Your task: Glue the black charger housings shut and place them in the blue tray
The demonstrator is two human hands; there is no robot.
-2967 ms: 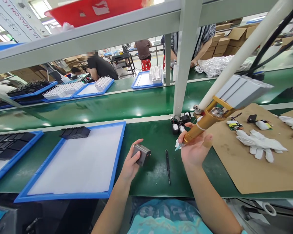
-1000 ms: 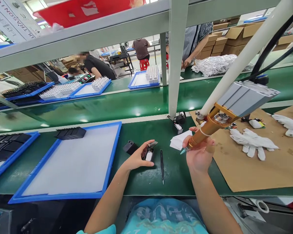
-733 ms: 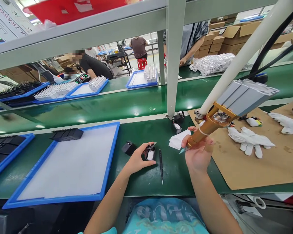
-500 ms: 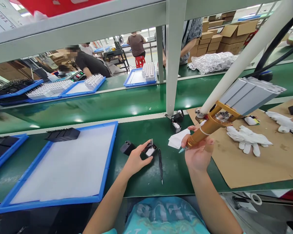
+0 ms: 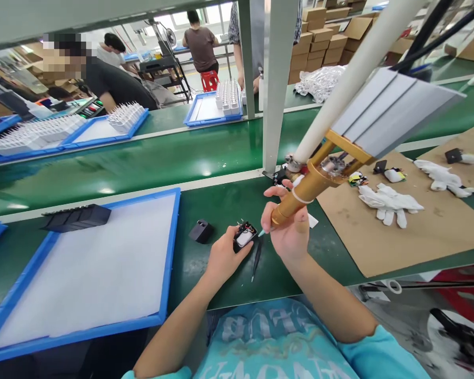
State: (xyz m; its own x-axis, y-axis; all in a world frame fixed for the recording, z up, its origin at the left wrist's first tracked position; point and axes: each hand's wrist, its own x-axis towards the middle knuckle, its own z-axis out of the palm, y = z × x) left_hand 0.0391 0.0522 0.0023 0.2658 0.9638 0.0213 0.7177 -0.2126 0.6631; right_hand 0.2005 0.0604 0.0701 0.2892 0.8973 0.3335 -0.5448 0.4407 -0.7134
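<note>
My left hand (image 5: 224, 256) is closed on a small black open charger part (image 5: 244, 236) with a white inside, held just above the green belt. My right hand (image 5: 287, 229) grips the gold barrel of a hanging dispensing tool (image 5: 305, 191). Its blue-green tip almost touches the part's right side. A closed black charger (image 5: 201, 231) lies on the belt left of my left hand. Black tweezers (image 5: 256, 257) lie between my hands.
A blue-rimmed tray (image 5: 169, 247) with a white sheet and a row of black parts (image 5: 76, 217) lies at left. A cardboard sheet (image 5: 398, 237) at right carries white gloves (image 5: 387, 202) and small parts. An upright post (image 5: 275, 89) stands behind my hands. Other people work beyond the far belt.
My left hand set down the closed black charger and took up the open part. My right hand brought the tool's tip leftward and down to it. The view tilted downward.
</note>
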